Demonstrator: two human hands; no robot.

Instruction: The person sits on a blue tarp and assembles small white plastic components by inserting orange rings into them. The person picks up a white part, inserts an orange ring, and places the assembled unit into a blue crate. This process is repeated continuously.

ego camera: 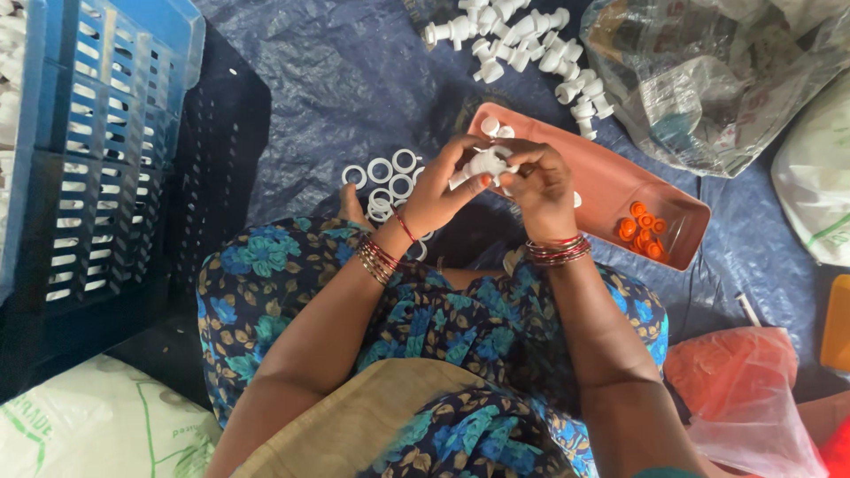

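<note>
A small white plastic fitting [485, 163] is held between both my hands above my lap. My left hand [440, 190] grips it from the left with fingers curled. My right hand [542, 184] closes over it from the right. Just beyond my hands lies a long salmon-coloured tray [611, 181] with several small orange caps [642, 228] at its right end and a few white pieces at its left end. Several white plastic rings [388, 181] lie loose on the blue tarp to the left of my hands.
A heap of white plastic fittings [531, 49] lies on the blue tarp [336, 80] beyond the tray. A blue slatted crate [97, 133] stands at the left. Clear plastic bags [708, 80] sit at the top right, a pink bag [744, 389] at the lower right, a white sack [97, 425] at the lower left.
</note>
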